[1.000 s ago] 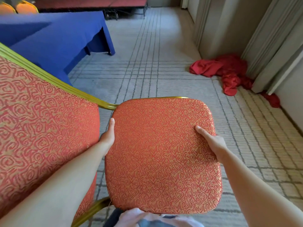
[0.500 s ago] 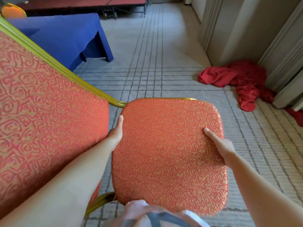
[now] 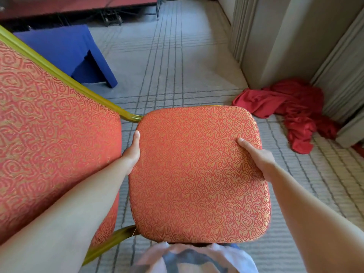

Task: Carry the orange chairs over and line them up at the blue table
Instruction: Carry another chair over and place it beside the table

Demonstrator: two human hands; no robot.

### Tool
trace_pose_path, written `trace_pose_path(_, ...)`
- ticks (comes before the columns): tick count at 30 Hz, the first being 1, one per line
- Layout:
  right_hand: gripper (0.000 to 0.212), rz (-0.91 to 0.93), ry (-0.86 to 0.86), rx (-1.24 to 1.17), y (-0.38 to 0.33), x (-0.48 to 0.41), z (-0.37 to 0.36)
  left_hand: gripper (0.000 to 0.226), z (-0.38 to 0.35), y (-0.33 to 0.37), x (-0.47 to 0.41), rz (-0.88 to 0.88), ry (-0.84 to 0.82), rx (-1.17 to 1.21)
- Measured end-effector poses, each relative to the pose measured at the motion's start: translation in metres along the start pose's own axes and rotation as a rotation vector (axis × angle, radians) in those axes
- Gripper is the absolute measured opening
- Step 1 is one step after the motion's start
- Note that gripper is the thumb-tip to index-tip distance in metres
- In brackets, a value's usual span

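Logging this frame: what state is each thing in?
orange chair: held by both seat edges, backrest on the left, legs hidden.
left hand: grips the seat's left edge.
right hand: grips the seat's right edge, thumb on the cushion.
blue table: draped in blue cloth, apart from the chair.
red cloth: crumpled on the carpet.

The orange chair (image 3: 197, 174), swirl-patterned on a gold frame, fills the centre, its backrest (image 3: 49, 134) at 9 o'clock. The blue table (image 3: 65, 50), draped to the floor, stands well apart at 11 o'clock.
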State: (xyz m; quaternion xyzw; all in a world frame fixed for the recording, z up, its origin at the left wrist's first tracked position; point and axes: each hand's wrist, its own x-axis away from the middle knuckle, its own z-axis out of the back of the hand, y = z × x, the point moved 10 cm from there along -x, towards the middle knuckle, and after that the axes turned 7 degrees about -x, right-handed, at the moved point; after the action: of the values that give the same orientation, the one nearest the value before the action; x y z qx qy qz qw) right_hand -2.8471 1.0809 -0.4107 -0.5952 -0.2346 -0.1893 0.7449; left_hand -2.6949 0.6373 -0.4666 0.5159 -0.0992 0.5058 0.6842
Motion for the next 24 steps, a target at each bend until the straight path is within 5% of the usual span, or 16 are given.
trace_pose_path(14,0.082,-0.081,-0.051,0.017,-0.158,-0.215,-0.077,0.15,-0.027,0.185,-0.174,0.093,0.011,0.027)
trace_pose_path(19,0.099,-0.072,-0.021,0.008,-0.231,-0.32,-0.121,0.126,-0.029,0.299,-0.252,0.002,0.038,0.034)
trace_pose_path(24,0.083,-0.029,0.007,-0.011,-0.329,-0.395,-0.168,0.114,-0.014,0.408,-0.348,0.014,-0.009,0.026)
